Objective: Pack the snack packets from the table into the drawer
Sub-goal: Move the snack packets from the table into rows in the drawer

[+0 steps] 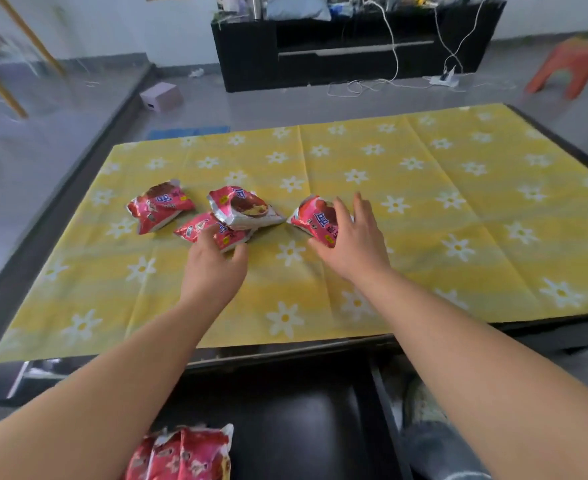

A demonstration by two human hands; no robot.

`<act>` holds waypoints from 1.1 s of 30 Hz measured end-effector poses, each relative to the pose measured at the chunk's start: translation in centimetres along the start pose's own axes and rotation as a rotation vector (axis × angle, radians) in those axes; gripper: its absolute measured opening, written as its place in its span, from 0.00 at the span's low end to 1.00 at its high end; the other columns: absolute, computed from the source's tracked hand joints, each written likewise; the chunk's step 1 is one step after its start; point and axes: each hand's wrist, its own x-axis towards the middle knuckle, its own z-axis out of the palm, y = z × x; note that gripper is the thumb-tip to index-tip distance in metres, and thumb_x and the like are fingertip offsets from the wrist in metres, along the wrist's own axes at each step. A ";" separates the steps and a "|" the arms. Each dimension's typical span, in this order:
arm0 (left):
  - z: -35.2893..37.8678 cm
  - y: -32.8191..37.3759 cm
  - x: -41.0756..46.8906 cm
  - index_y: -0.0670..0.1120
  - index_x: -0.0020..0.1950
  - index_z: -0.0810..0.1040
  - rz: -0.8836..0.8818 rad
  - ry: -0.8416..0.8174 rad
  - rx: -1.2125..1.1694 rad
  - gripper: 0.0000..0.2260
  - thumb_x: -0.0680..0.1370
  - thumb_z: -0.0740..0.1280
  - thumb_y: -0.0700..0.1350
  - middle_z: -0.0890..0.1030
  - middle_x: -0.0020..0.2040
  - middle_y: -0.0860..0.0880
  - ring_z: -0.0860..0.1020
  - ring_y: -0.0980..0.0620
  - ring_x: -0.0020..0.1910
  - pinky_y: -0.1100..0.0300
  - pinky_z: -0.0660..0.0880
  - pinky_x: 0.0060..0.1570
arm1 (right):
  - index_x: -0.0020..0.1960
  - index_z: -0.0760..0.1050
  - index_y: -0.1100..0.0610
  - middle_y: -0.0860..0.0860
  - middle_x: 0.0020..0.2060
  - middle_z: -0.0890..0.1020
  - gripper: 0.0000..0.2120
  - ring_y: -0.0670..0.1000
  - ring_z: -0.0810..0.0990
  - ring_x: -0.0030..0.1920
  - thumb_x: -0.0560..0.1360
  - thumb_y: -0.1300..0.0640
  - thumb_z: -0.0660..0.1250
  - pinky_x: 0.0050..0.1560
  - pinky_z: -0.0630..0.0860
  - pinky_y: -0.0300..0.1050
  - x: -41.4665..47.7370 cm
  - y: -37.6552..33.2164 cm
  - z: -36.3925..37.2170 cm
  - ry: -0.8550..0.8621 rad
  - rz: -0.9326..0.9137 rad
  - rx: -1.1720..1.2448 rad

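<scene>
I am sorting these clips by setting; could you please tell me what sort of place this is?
Probably a home living room: a low table with a yellow flowered cloth, a black TV cabinet by the far wall with a power strip beside it, and an orange plastic stool.

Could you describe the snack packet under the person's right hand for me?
The snack packet is a crinkled, shiny red pouch with blue lettering, a small yellow label and a white edge. It lies on the yellow flowered tablecloth, rightmost of the four packets there. The right hand curls over it, thumb at its near edge.
</scene>
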 end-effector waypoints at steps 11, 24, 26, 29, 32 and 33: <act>-0.1 4.1 10.9 0.40 0.81 0.59 -0.288 0.027 0.107 0.39 0.80 0.61 0.65 0.77 0.66 0.39 0.78 0.39 0.57 0.47 0.77 0.57 | 0.81 0.50 0.35 0.55 0.84 0.50 0.35 0.67 0.53 0.80 0.79 0.29 0.55 0.76 0.52 0.74 0.7 0.8 3.9 -0.194 -0.103 -0.240; 1.7 2.3 7.1 0.52 0.56 0.72 -0.006 -0.007 0.010 0.15 0.73 0.73 0.46 0.80 0.42 0.52 0.82 0.52 0.36 0.61 0.73 0.27 | 0.83 0.44 0.42 0.59 0.83 0.42 0.39 0.68 0.57 0.77 0.76 0.38 0.56 0.75 0.60 0.63 -2.6 0.3 2.6 -0.247 0.020 -0.129; 1.4 1.8 5.0 0.53 0.56 0.73 -0.013 -0.006 -0.106 0.16 0.72 0.74 0.43 0.80 0.44 0.53 0.81 0.55 0.37 0.63 0.73 0.26 | 0.84 0.45 0.43 0.58 0.84 0.47 0.34 0.68 0.60 0.78 0.81 0.40 0.51 0.76 0.59 0.64 -3.4 -0.6 2.1 -0.242 0.088 -0.009; 1.1 1.1 2.1 0.55 0.53 0.74 -0.102 -0.042 -0.363 0.17 0.72 0.75 0.39 0.83 0.46 0.52 0.83 0.53 0.42 0.60 0.79 0.33 | 0.85 0.49 0.44 0.57 0.81 0.60 0.29 0.64 0.65 0.76 0.85 0.45 0.51 0.76 0.63 0.61 -4.5 -2.5 0.9 -0.159 0.226 0.439; 0.7 0.6 -0.8 0.52 0.55 0.81 -0.153 -0.090 -0.543 0.10 0.76 0.73 0.41 0.88 0.40 0.52 0.87 0.51 0.37 0.56 0.84 0.34 | 0.85 0.49 0.46 0.51 0.83 0.59 0.29 0.55 0.59 0.82 0.86 0.48 0.51 0.79 0.57 0.52 -6.3 -4.6 -0.1 -0.184 0.280 0.877; 0.6 0.6 -1.9 0.52 0.54 0.83 -0.149 -0.112 -0.568 0.06 0.79 0.71 0.43 0.88 0.39 0.52 0.87 0.51 0.36 0.54 0.84 0.35 | 0.85 0.49 0.47 0.48 0.84 0.57 0.30 0.51 0.56 0.83 0.85 0.47 0.52 0.78 0.55 0.46 -7.3 -5.4 -0.5 -0.210 0.270 0.950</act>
